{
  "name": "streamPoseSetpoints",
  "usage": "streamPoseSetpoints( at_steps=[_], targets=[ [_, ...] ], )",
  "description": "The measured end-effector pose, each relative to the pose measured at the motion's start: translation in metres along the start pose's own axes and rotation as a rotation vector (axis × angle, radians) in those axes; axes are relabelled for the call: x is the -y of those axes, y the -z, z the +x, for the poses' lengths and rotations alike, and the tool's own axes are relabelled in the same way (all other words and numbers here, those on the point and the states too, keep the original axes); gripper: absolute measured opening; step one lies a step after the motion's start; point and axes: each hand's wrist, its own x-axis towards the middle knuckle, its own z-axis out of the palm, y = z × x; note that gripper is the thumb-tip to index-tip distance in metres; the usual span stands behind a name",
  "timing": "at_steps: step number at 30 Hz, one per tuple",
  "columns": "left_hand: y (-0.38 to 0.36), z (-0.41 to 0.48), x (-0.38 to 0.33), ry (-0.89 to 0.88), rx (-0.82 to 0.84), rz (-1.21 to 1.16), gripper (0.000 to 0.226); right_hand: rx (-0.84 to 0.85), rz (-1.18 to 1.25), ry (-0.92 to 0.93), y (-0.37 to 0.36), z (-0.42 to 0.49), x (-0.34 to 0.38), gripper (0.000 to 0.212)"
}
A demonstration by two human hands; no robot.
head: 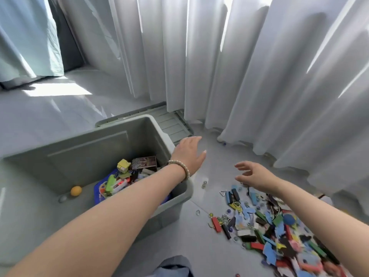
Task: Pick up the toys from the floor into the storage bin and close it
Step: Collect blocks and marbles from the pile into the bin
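Grey-green plastic makes up the storage bin [79, 156], which stands open at centre left of the frame on a pale floor [199, 246]. Its lid [171, 124] lies flat on the floor just behind the bin, with the far end tucked under the white curtains [219, 56] that fill the upper half of the frame. Inside the bin lie an orange ball [76, 190] near the left wall, a yellow cube toy [123, 165], a dark patterned box [144, 162] and a blue board [99, 188] with small bright pieces on it.

Most of the toys [269, 230] are on the floor at lower right, in a loose heap of coloured blocks, blue foam shapes, metal hooks and glass marbles. A few marbles [203, 184] lie apart from it, close to the bin's right corner.

At the centre of the frame the left hand [188, 154] reaches across the bin's right rim, palm down. Its grip is spread, with straight fingers and nothing in it. A beaded bracelet [184, 168] sits on that wrist. The right hand [253, 175] hovers above the upper edge of the heap, its grip loosely spread with fingers slightly bent, holding nothing. A fold of blue-grey cloth [173, 264] shows at the bottom edge.
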Motion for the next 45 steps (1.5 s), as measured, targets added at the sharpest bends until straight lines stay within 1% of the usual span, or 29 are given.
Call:
streamPoseSetpoints(
  at_steps=[3, 5, 8, 10, 13, 17, 22, 27, 29, 31, 33, 35, 38, 42, 44, 45],
  targets=[
    [-0.047, 0.008, -0.039, -0.099, 0.100, 0.018, 0.052, 0.026, -0.015, -0.100, 0.010, -0.014, -0.066, 0.054],
    [-0.083, 0.010, -0.053, -0.133, 0.233, 0.061, 0.051, 0.051, 0.018, -0.144, 0.007, -0.018, -0.103, 0.058],
    [-0.134, 0.012, -0.050, -0.089, 0.483, 0.143, 0.054, 0.093, 0.072, -0.196, -0.011, -0.008, -0.146, 0.061],
    [-0.163, 0.014, -0.037, -0.064, 0.619, 0.223, 0.053, 0.120, 0.126, -0.221, -0.028, 0.004, -0.166, 0.060],
    [-0.199, 0.015, -0.007, 0.025, 0.713, 0.250, 0.053, 0.125, 0.183, -0.207, -0.057, 0.022, -0.187, 0.053],
    [-0.240, 0.003, 0.028, 0.119, 0.733, 0.207, 0.050, 0.119, 0.270, -0.163, -0.094, 0.043, -0.200, 0.043],
    [-0.267, -0.005, 0.059, 0.152, 0.652, 0.186, 0.043, 0.091, 0.286, -0.106, -0.131, 0.064, -0.203, 0.040],
    [-0.275, -0.011, 0.079, 0.159, 0.574, 0.032, 0.028, 0.017, 0.293, -0.091, -0.152, 0.070, -0.202, 0.034],
    [-0.276, -0.012, 0.082, 0.141, 0.545, -0.024, 0.027, 0.001, 0.313, -0.088, -0.156, 0.073, -0.200, 0.032],
    [-0.278, -0.011, 0.082, 0.107, 0.540, -0.083, 0.033, -0.030, 0.329, -0.086, -0.159, 0.075, -0.199, 0.031],
    [-0.279, -0.010, 0.080, 0.070, 0.549, -0.134, 0.041, -0.058, 0.303, -0.077, -0.161, 0.077, -0.198, 0.031],
    [-0.282, -0.011, 0.078, 0.020, 0.572, -0.139, 0.042, -0.068, 0.261, -0.070, -0.162, 0.079, -0.198, 0.029],
    [-0.289, -0.011, 0.074, -0.047, 0.589, -0.103, 0.031, -0.078, 0.208, -0.069, -0.166, 0.086, -0.197, 0.028],
    [-0.297, -0.008, 0.073, -0.087, 0.582, -0.052, 0.019, -0.080, 0.117, -0.044, -0.175, 0.093, -0.198, 0.026],
    [-0.299, -0.005, 0.073, -0.082, 0.568, -0.031, 0.017, -0.105, 0.066, -0.042, -0.180, 0.096, -0.198, 0.022],
    [-0.301, -0.004, 0.073, -0.041, 0.533, -0.066, 0.016, -0.117, 0.048, -0.042, -0.181, 0.097, -0.198, 0.020]
  ],
)
